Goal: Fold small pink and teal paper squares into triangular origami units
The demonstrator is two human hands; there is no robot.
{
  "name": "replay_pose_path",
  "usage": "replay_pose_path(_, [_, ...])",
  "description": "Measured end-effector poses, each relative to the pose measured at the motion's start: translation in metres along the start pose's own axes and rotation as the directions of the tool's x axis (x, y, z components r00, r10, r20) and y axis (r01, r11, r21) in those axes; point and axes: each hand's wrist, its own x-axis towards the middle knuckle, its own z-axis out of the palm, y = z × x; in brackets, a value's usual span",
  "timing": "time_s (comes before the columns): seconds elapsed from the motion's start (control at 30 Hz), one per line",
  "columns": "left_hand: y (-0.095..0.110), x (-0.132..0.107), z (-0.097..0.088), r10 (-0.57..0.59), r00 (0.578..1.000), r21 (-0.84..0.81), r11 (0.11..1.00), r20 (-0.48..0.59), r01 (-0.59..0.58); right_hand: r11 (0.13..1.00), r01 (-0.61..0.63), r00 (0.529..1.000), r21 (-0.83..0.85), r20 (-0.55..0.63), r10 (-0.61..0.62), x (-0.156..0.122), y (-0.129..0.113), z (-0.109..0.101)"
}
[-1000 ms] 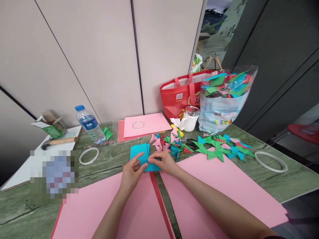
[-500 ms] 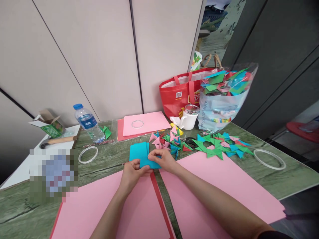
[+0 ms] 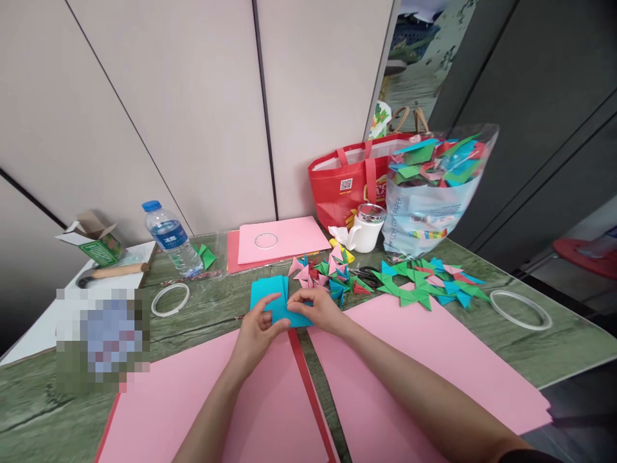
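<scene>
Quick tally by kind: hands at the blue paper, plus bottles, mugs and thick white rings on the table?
Hands at the blue paper: 2 (left hand, right hand)
Bottle: 1
White mug: 1
Thick white rings: 2
Total: 6

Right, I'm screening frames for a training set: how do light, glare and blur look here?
Head view: soft shadows on the pink sheets, shine on the plastic bag; head view: left hand, right hand and blue paper fairly sharp; head view: a pixelated patch hides something at left, and the cabinet seams lean, perhaps lens stretch.
</scene>
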Motion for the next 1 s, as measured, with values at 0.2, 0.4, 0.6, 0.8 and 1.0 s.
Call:
replay_pose_path(0.2, [0.001,-0.001,-0.001,0.093,0.995,0.075,0.993,0.045,-0.096,0.999,-0.025,0.999,0.043,0.036,0.023,0.001,0.006,0.0])
replay_pose_path(0.4, [0.0,0.0,0.0,0.032,0.998,0.049,0.998,0.046,-0.034,1.0,0.007,1.0,0.026,0.023,-0.008,0.0,0.008,0.002])
replay_pose_path(0.6, [-0.009,0.003,-0.002,0.042,0.997,0.013,0.999,-0.071,-0.041,0.954,0.156,0.987,-0.258,0.005,-0.16,-0.005,0.0,0.003])
replay_pose_path(0.8, [-0.011,0.004,-0.001,0.062,0.987,0.098,0.994,-0.149,-0.048,0.977,0.048,0.998,-0.208,-0.025,-0.054,-0.004,0.002,0.005])
replay_pose_path(1.0, [-0.008,0.004,-0.005,0.05,0.983,0.061,0.997,-0.178,-0.039,0.988,-0.074,0.997,0.138,0.042,0.069,0.0,0.016,0.002])
